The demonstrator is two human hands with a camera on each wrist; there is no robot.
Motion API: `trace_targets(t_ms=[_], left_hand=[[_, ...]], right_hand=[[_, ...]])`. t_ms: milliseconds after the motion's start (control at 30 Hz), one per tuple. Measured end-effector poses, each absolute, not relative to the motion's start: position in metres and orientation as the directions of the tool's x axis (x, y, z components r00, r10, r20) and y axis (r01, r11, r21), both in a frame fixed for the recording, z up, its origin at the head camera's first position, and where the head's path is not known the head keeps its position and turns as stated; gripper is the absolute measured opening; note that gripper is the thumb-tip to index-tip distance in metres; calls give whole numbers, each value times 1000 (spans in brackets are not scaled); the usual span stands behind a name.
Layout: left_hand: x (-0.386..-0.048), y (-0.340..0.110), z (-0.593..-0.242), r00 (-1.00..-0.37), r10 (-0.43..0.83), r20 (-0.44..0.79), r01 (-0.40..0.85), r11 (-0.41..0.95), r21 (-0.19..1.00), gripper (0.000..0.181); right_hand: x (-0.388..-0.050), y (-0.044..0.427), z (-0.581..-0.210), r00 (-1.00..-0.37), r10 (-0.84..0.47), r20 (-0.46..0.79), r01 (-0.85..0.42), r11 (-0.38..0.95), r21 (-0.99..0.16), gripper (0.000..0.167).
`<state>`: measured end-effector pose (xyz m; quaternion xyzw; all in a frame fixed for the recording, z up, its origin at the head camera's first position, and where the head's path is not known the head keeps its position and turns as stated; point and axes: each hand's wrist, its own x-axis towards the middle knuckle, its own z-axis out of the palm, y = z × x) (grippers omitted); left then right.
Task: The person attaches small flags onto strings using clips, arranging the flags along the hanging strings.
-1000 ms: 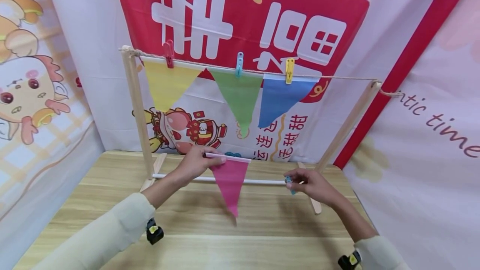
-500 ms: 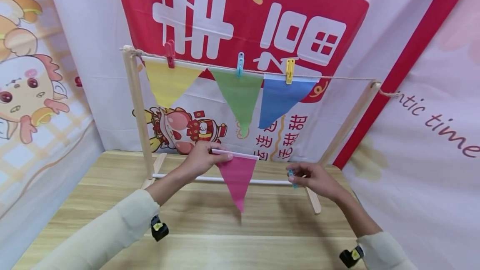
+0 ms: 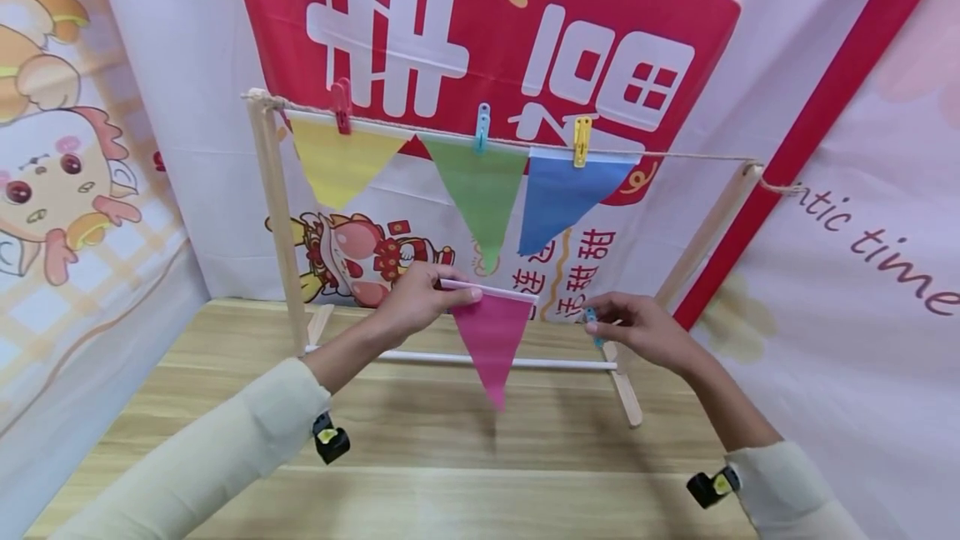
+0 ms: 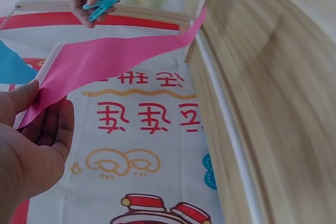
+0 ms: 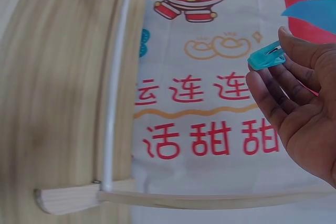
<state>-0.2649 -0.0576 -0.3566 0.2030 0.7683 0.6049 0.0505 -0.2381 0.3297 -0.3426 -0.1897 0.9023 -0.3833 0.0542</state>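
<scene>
Between thumb and fingers, my left hand (image 3: 412, 305) pinches the white top edge of a pink triangular pennant (image 3: 495, 336), whose point hangs down over the white rod. To its right, my right hand (image 3: 648, 330) pinches a light-blue clothespin (image 5: 266, 56) between thumb and fingers, apart from the pennant. Above both hands a twine line (image 3: 675, 155) carries a yellow pennant (image 3: 341, 158) under a red clothespin (image 3: 342, 107), a green pennant (image 3: 482, 190) under a blue clothespin (image 3: 482, 127), and a blue pennant (image 3: 566, 190) under a yellow clothespin (image 3: 581, 142).
Two wooden posts, left (image 3: 276, 215) and right (image 3: 708, 232), hold the twine. A white rod (image 3: 558, 363) joins their feet low over the wooden table (image 3: 420, 498). Printed cloth (image 3: 217, 215) hangs close behind the frame.
My left hand has moved up and to the right with the pink pennant. My right hand has risen slightly, still holding the light-blue clothespin.
</scene>
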Motion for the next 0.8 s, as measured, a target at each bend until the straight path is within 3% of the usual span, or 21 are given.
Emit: trace_targets(t_ms=[800], left_hand=[[-267,-28,-305,-911,377,170,239,147,960,25]], right_hand=[[-236,335,-266,-917,-367,156,-379,680,-627,46]])
